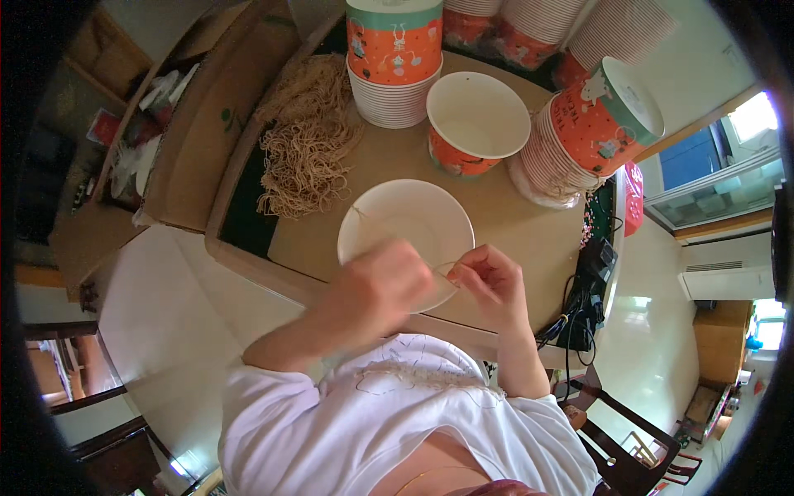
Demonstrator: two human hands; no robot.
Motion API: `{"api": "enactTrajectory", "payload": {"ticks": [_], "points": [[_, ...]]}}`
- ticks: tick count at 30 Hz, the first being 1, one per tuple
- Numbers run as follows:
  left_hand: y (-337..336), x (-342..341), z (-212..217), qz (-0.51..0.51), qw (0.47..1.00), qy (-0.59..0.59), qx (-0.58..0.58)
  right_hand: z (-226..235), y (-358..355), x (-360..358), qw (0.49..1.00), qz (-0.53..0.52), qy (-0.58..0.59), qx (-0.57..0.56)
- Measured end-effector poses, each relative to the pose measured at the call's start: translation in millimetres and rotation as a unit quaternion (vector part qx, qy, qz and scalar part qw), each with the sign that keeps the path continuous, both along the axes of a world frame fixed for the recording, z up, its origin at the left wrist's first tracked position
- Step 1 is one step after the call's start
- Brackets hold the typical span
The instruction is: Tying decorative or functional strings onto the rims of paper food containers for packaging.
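My left hand (387,283) is blurred by motion. It looks curled closed over the near left rim of a white paper tub (407,211), and what it may hold is hidden. At the tub's right near rim, my right hand (495,283) pinches a thin pale string (447,268) between thumb and fingertips. The string stretches toward my left hand. Inside the tub, a short strand (359,212) clings to the left wall. A tangled heap of tan string (304,136) lies beyond it on the left.
An orange printed tub (478,124) stands open behind, beside an upright tub stack (395,70) and a tilted one (591,132). More stacked tubs (538,29) stand at the back. A cardboard box (203,124) is at left; black cables (579,306) lie at the right edge.
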State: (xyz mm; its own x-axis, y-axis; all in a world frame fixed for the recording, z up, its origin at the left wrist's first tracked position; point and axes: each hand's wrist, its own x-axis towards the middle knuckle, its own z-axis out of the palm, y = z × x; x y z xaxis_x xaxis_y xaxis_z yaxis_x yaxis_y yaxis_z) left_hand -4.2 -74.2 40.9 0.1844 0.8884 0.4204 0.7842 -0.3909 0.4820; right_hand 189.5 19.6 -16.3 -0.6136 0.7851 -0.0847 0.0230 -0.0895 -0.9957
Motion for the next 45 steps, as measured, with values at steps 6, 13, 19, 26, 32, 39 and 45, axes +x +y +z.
{"api": "enactTrajectory", "payload": {"ticks": [6, 13, 19, 26, 32, 39, 45], "points": [[-6.3, 39.3, -41.2, -0.010, 0.996, -0.017, -0.088, 11.5, 6.0, 7.4, 0.997, -0.034, 0.059, -0.029], [-6.5, 37.3, -44.5, -0.026, 0.997, -0.016, -0.069, 60.3, 42.6, 15.9, 0.985, -0.102, 0.126, 0.054], [1.1, 35.6, -37.1, -0.035, 0.993, -0.068, -0.085, 62.6, 57.6, 9.1, 0.992, -0.061, 0.081, 0.074], [22.3, 41.9, -45.9, -0.037, 0.983, -0.076, -0.163, 25.9, 45.3, 3.5, 0.993, 0.052, -0.072, 0.075], [30.4, 10.1, -57.8, 0.174, 0.975, 0.066, -0.122, 31.0, 32.8, 7.2, 0.975, 0.032, -0.135, 0.171], [33.2, 15.7, -36.5, 0.061, 0.987, 0.103, -0.106, 26.4, 25.4, 11.4, 0.963, 0.010, -0.142, 0.230], [35.9, 27.6, -45.2, 0.005, 0.980, -0.089, -0.175, 21.4, 23.8, 5.2, 0.974, 0.003, -0.078, 0.213]]}}
